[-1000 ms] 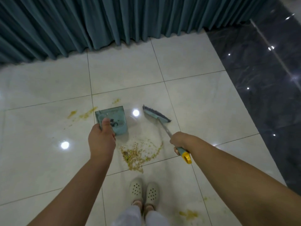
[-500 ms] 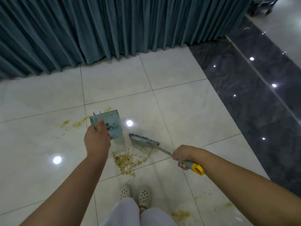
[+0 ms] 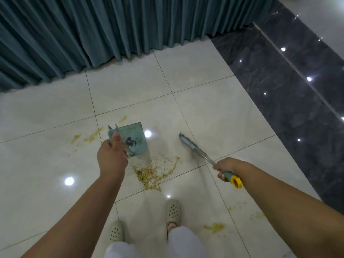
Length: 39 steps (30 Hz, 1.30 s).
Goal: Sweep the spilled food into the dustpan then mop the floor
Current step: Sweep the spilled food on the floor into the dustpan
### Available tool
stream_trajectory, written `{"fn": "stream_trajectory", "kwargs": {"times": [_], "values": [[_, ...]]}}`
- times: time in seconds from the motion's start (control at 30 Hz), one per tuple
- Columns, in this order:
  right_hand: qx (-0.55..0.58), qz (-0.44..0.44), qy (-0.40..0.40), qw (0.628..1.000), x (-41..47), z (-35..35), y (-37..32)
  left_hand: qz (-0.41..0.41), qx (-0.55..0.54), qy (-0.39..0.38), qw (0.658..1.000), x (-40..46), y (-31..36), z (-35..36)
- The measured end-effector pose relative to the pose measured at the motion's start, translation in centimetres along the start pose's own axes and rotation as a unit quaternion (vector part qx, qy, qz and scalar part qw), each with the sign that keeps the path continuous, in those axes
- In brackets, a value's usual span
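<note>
Underfoot, pale glossy floor tiles (image 3: pixel 214 112), ceiling lights mirrored in them. Left hand (image 3: pixel 112 159) grips the handle of a light blue dustpan (image 3: pixel 136 141), fingers curled round it and thumb laid up along the handle. Pan sits on the tile, tilted, with a dark clump of debris inside near its comb-toothed edge. Right hand (image 3: pixel 226 169) is wrapped round the teal grip of a broom (image 3: pixel 193 148), just above the yellow end cap; the metal shaft runs forward and left to the brush head, which is down at the floor, right of the pan and apart from it.

Main pile of spilled food (image 3: pixel 152 172), yellow-green crumbs, lies between pan and broom, nearer the person, just beside the pan's near corner. More smears (image 3: pixel 87 136) left of the pan; a small one beyond it. Another blob (image 3: pixel 214 227) and faint specks sit by the right foot.

Two perforated cream clogs (image 3: pixel 173 211) and white trouser legs at bottom. Teal pleated curtain (image 3: pixel 111 25) along the far edge; dark marble strip (image 3: pixel 288 86) to the right.
</note>
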State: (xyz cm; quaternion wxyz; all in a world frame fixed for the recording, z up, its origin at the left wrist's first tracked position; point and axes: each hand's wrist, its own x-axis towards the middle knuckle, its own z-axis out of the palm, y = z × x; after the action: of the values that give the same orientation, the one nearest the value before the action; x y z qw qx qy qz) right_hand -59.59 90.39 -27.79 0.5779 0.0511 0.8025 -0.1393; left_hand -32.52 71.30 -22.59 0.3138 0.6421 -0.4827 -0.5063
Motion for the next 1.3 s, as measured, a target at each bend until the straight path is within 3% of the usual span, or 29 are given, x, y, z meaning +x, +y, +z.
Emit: {"fn": "stream_trajectory", "kwargs": {"times": [0.2, 0.7, 0.97, 1.3], "values": [[0.107, 0.043, -0.030, 0.993, -1.6, 9.9, 2.5, -0.013, -0.002, -0.030, 0.999, 2.4, -1.6, -4.9], [0.116, 0.034, -0.075, 0.990, -7.0, 34.9, 1.4, 0.017, 0.069, -0.082, 0.994, 8.2, -6.2, -19.8], [0.176, 0.020, -0.045, 0.983, -11.0, 36.4, 2.6, 0.028, 0.088, -0.096, 0.991, 8.6, -6.2, -23.8], [0.248, 0.058, 0.036, 0.966, -12.7, 29.5, 7.8, 0.002, 0.092, -0.101, 0.991, 8.6, -6.8, -25.0]]}}
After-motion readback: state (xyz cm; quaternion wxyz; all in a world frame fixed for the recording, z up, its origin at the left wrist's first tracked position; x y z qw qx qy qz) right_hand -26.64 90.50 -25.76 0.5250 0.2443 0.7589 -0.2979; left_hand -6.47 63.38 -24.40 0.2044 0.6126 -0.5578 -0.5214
